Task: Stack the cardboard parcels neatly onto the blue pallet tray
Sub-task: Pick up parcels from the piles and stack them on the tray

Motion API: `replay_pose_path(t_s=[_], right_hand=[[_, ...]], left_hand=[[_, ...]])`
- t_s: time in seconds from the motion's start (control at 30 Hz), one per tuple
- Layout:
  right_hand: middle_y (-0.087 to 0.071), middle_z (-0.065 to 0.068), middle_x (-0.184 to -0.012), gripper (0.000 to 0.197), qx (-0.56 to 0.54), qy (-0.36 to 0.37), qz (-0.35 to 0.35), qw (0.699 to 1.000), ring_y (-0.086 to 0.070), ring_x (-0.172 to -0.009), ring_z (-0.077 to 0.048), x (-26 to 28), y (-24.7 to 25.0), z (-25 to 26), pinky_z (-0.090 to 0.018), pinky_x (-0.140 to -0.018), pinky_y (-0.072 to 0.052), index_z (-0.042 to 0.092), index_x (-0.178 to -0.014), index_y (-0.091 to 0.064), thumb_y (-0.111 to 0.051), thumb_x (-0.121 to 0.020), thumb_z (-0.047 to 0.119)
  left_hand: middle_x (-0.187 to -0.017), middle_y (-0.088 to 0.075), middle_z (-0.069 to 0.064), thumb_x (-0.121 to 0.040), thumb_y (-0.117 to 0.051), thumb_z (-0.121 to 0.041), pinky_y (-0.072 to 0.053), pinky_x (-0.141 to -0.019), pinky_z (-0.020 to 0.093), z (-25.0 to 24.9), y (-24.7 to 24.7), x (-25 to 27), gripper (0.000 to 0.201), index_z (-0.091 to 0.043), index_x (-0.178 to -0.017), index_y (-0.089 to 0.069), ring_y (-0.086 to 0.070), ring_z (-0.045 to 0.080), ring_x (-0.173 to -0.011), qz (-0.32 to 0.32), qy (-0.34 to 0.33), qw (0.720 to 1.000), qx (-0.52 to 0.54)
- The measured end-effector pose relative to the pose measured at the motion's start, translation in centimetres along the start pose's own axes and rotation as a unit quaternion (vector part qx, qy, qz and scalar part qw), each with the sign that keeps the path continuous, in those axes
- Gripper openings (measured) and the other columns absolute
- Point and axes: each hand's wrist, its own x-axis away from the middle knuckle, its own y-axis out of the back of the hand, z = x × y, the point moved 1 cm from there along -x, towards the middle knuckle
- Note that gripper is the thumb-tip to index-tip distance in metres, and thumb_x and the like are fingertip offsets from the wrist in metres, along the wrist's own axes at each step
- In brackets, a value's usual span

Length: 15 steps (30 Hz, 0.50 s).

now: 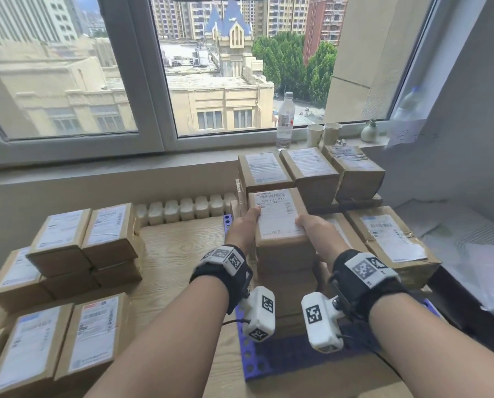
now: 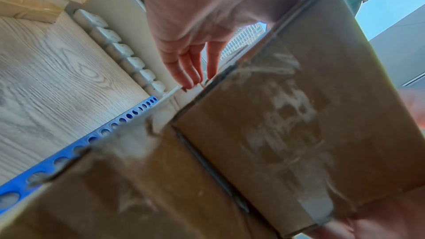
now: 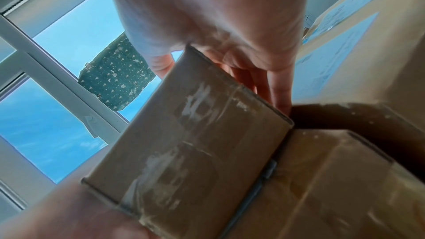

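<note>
Step in hand: setting a parcel [image 1: 278, 218] on top of the near stack [image 1: 286, 271] on the blue tray [image 1: 291, 359]. Left hand [image 1: 247, 225] and right hand [image 1: 311, 226] clamped its two sides, thumbs on the label. Wrist views showed its underside tilted, not yet seated. Next move, as judged: lower flat, square edges with the box below, release. Wooden bench [image 1: 179, 254] carried unstacked parcels [image 1: 67, 248] at left; window [image 1: 142, 67] and radiator [image 1: 182, 209] stood behind.
</note>
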Motion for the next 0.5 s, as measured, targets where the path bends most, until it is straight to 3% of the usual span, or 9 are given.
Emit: replay_pose_path(t_s=[0.1, 0.2, 0.37, 0.5], right_hand=[[-0.062, -0.001, -0.104, 0.024, 0.05, 0.012, -0.003, 0.999, -0.055, -0.101, -0.024, -0.5, 0.3, 0.0, -0.036, -0.085, -0.041, 0.018, -0.102, -0.061, -0.047, -0.092, 0.035], [-0.06, -0.001, -0.101, 0.025, 0.068, 0.026, 0.007, 0.997, -0.053, -0.098, -0.024, -0.6, 0.5, 0.1, -0.034, -0.079, -0.036, 0.016, -0.1, -0.062, -0.046, -0.092, 0.033], [-0.063, -0.004, -0.107, 0.027, 0.074, 0.042, 0.017, 0.996, -0.055, -0.101, -0.024, -0.9, 0.8, -0.4, -0.036, -0.086, -0.042, 0.018, -0.1, -0.062, -0.046, -0.092, 0.038], [-0.061, -0.006, -0.123, 0.041, 0.081, 0.078, 0.001, 0.994, -0.054, -0.109, -0.023, -0.4, 0.9, -0.1, -0.037, -0.095, -0.042, 0.014, -0.125, -0.058, -0.045, -0.096, 0.04]], left_hand=[[-0.104, -0.07, 0.01, -0.075, -0.047, -0.06, -0.046, -0.1, 0.043, -0.3, -0.3, 0.0, 0.047, -0.019, -0.088, -0.066, -0.064, 0.03, -0.102, -0.007, -0.015, 1.0, -0.025], [-0.105, -0.071, 0.008, -0.051, -0.045, -0.068, -0.046, -0.098, 0.044, 0.5, -0.3, -0.9, 0.083, -0.01, -0.106, -0.068, -0.064, 0.028, -0.099, -0.035, -0.012, 0.999, -0.014], [-0.108, -0.07, 0.006, -0.047, -0.047, -0.072, -0.046, -0.101, 0.047, 1.1, -0.3, -1.5, 0.094, -0.012, -0.116, -0.065, -0.064, 0.028, -0.103, -0.031, 0.002, 0.999, -0.02], [-0.115, -0.068, 0.002, -0.055, -0.052, -0.074, -0.046, -0.102, 0.047, 1.1, 0.0, -1.6, 0.091, -0.015, -0.125, -0.061, -0.063, 0.023, -0.108, -0.02, 0.007, 0.999, -0.024]])
